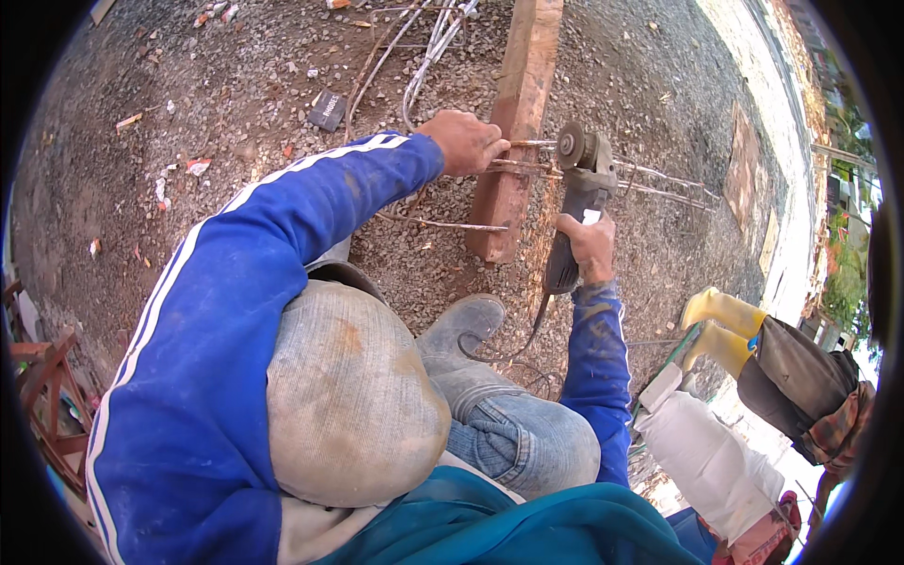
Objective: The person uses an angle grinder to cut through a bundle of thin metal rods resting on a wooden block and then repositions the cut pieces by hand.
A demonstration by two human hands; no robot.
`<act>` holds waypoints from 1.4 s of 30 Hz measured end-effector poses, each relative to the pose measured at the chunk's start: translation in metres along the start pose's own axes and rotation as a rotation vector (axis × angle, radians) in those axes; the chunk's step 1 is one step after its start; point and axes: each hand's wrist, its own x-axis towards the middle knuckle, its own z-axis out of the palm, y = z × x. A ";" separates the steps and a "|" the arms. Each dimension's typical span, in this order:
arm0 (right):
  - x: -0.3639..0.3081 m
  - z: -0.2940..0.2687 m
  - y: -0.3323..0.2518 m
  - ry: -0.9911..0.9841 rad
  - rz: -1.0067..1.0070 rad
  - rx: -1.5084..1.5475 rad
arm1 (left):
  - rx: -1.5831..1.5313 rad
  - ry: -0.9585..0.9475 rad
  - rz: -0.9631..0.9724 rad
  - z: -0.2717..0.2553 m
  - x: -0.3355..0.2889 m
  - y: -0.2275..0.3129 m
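My right hand (589, 249) grips an angle grinder (576, 202) by its body. The grinder's disc (573, 147) stands just right of a thick wooden beam (513, 104), close to the metal rods lying across it. On the beam's left side, my left hand (463, 143) is closed around a thin metal rod (533, 144) that reaches over the wood toward the disc. Nearer to me, another rod (452, 225) ends on the beam. From the grinder's rear a black cord (537, 330) runs down past my boot (471, 322).
Bent rods (438, 47) lie on the gravel (254, 85) at the far left of the beam, beside a small dark packet (328, 111). Cut lengths of rod (673, 193) lie to the right. A person in yellow boots (725, 325) stands at the right near a white sack (706, 452).
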 end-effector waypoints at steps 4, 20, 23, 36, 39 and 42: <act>-0.003 0.002 0.002 0.012 -0.018 0.028 | -0.011 0.003 0.001 -0.001 -0.001 0.001; -0.009 0.005 0.002 0.022 0.034 0.039 | 0.000 -0.002 -0.007 0.000 -0.001 0.000; -0.008 0.005 0.004 0.023 0.030 0.049 | 0.005 -0.001 0.003 0.001 0.000 0.000; -0.005 0.006 0.010 0.005 0.045 0.050 | 0.015 -0.020 -0.014 -0.002 0.000 0.001; 0.000 0.006 0.014 0.004 0.056 0.050 | 0.012 0.003 0.001 0.000 -0.001 0.001; -0.004 0.007 0.000 0.012 0.034 0.085 | 0.021 -0.010 -0.013 -0.001 -0.001 0.001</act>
